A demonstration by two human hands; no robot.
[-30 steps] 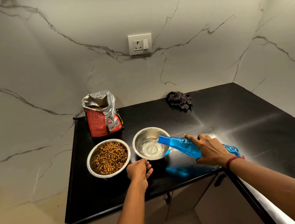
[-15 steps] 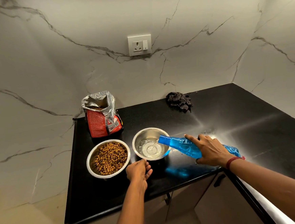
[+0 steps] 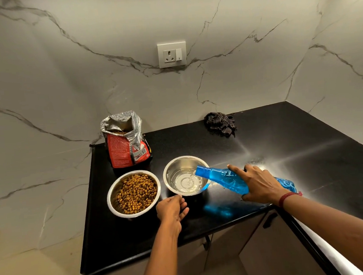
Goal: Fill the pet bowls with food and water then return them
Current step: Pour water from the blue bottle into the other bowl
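On the near left of a black counter (image 3: 263,144), two round steel bowls sit side by side, almost touching. The food bowl (image 3: 112,200), on the left, is full of small brown kibble (image 3: 137,193). The water bowl (image 3: 178,162), on the right, holds a shallow pool of clear water (image 3: 180,182) over its ringed bottom.

Your right hand (image 3: 258,185) is wrapped around the middle of a blue bottle (image 3: 220,176), fingers curled over its top. You hold it tipped almost flat, with its mouth over the right rim of the water bowl, so the thin stream lands inside and not on the counter. The bottle is see-through plastic with a rippled, faceted skin, and it casts a blue glow on the glossy stone below.

Your left hand (image 3: 171,209) grips the near rim of the water bowl, fingers closed on the thin metal edge. This probably steadies the light bowl so it does not slide on the slick surface.

Just behind the food bowl, a red bag (image 3: 123,150) stands upright, its crinkled foil top torn open and kibble showing inside. A crumpled dark checked cloth (image 3: 219,123) lies at the far edge by the veined marble wall, well apart from the bowls. A white socket (image 3: 172,54) sits on that wall above.

The food step looks done, the water is only partly poured, and neither bowl has been returned yet.
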